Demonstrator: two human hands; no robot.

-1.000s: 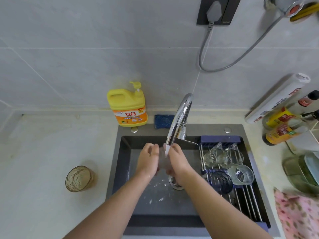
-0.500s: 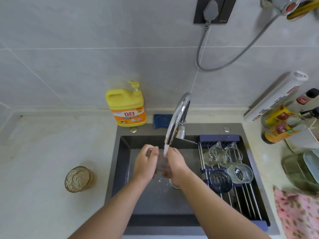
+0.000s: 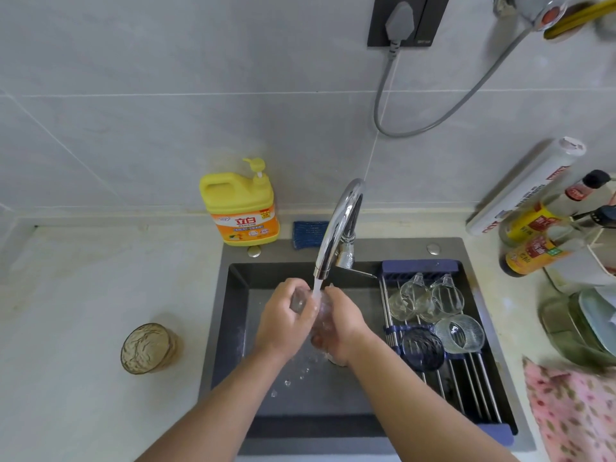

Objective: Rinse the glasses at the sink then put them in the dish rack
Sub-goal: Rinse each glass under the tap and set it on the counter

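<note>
Over the dark sink (image 3: 233, 315), both my hands hold a clear glass (image 3: 316, 311) under the running faucet (image 3: 336, 228). My left hand (image 3: 285, 321) curls round its left side and my right hand (image 3: 341, 325) cups it from the right and below. Water streams onto the glass, which my fingers mostly hide. A roll-up dish rack (image 3: 473, 388) spans the right of the sink and carries several glasses: two clear handled ones (image 3: 426, 298), a ribbed clear one (image 3: 460, 333) and a dark blue one (image 3: 421, 350). An amber textured glass (image 3: 148, 348) stands on the counter at left.
A yellow dish soap jug (image 3: 241, 208) and a blue sponge (image 3: 308, 235) sit behind the sink. Sauce bottles (image 3: 540, 241), a long wrap box (image 3: 523, 191) and glass lids (image 3: 586, 325) crowd the right counter. A pink cloth (image 3: 576, 411) lies at bottom right.
My hands stay under the stream and have shifted slightly round the glass, turning it. Water drops splash onto the sink floor.
</note>
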